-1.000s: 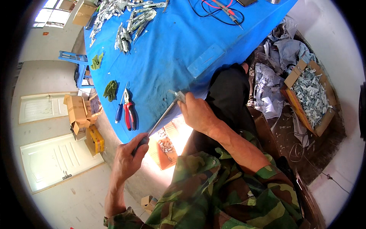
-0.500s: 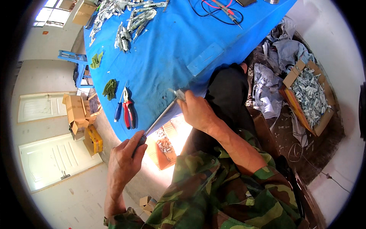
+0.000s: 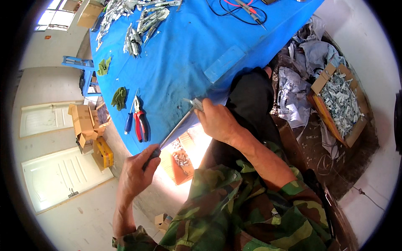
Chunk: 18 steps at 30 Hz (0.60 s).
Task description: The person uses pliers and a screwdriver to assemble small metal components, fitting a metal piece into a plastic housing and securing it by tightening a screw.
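My left hand (image 3: 138,169) is wrapped round the dark handle of a long screwdriver (image 3: 178,127). Its thin metal shaft slants up to the right, and the tip meets a small greyish-white piece (image 3: 194,103) by the table's near edge. My right hand (image 3: 219,121) pinches that piece; its exact kind is hard to make out, since my fingers cover part of it. Left of the screwdriver, on the blue-covered table (image 3: 184,62), lie red-handled pliers (image 3: 140,121) and a smaller blue-handled screwdriver (image 3: 130,119).
Green cloth gloves (image 3: 119,98) lie at the table's left side, a heap of greyish strips (image 3: 144,25) farther back, and test leads (image 3: 250,11) at the far right. An open carton (image 3: 178,165) of small pieces stands below the edge; another carton (image 3: 341,104) of scraps is at right.
Both hands keep nearly the same places and grips. The piece at the screwdriver's tip sits at a slightly different angle, and the whole view has shifted a little.
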Each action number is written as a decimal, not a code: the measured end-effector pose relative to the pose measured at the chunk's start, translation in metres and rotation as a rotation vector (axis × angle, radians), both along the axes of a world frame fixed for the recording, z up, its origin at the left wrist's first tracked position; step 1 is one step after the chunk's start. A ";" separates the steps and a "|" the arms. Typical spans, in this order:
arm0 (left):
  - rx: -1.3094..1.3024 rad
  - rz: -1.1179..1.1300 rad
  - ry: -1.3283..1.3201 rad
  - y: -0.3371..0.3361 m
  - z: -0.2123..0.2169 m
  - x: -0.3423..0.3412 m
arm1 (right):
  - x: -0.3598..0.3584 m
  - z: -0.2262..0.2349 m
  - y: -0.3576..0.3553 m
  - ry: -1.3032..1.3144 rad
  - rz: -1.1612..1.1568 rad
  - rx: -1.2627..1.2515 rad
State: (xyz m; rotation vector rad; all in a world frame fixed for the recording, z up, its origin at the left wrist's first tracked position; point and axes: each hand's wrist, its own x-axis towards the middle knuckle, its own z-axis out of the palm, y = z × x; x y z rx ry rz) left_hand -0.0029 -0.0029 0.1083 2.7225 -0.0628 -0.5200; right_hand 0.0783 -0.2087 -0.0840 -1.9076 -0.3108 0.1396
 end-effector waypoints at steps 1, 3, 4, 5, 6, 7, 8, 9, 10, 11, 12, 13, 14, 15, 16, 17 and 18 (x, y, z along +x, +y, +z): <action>-0.035 0.037 0.041 0.005 -0.003 0.001 | 0.001 -0.001 0.000 -0.002 -0.002 0.000; -0.098 0.112 0.120 0.015 -0.008 0.003 | 0.001 -0.001 0.000 -0.001 0.000 0.018; -0.121 0.155 0.162 0.019 -0.009 0.004 | 0.001 -0.001 0.000 0.000 0.001 0.026; -0.146 0.197 0.204 0.022 -0.011 0.006 | 0.002 -0.002 -0.001 0.002 0.006 0.027; -0.170 0.238 0.247 0.023 -0.013 0.006 | 0.002 -0.002 -0.001 0.005 0.010 0.027; -0.155 0.223 0.211 0.023 -0.013 0.004 | 0.002 -0.002 -0.001 0.007 0.014 0.027; -0.142 0.207 0.175 0.022 -0.014 0.001 | 0.002 -0.003 0.000 0.000 0.001 0.023; -0.129 0.193 0.139 0.020 -0.015 -0.002 | 0.001 -0.005 0.002 -0.007 -0.012 0.018; -0.093 0.131 0.062 0.015 -0.013 -0.003 | 0.001 -0.005 0.004 -0.015 -0.024 0.013; -0.055 0.068 -0.011 0.007 -0.008 -0.003 | 0.000 -0.004 0.004 -0.011 -0.029 0.011; -0.018 0.005 -0.085 0.001 -0.004 -0.003 | 0.000 -0.003 0.003 -0.008 -0.034 0.008; -0.007 -0.018 -0.110 -0.001 -0.003 -0.003 | -0.001 -0.001 0.003 -0.005 -0.039 0.006; 0.010 -0.041 -0.132 -0.004 -0.001 -0.003 | -0.001 0.000 0.003 0.002 -0.037 0.006; 0.028 -0.063 -0.154 -0.007 0.002 -0.003 | -0.001 0.002 0.002 0.008 -0.034 0.006; 0.077 -0.080 -0.152 -0.010 0.005 -0.005 | -0.001 0.002 0.002 0.015 -0.032 0.007; 0.118 -0.099 -0.153 -0.012 0.006 -0.006 | -0.001 0.001 0.002 0.011 -0.033 0.001; 0.160 -0.117 -0.154 -0.015 0.007 -0.007 | -0.001 0.000 0.002 0.006 -0.033 -0.004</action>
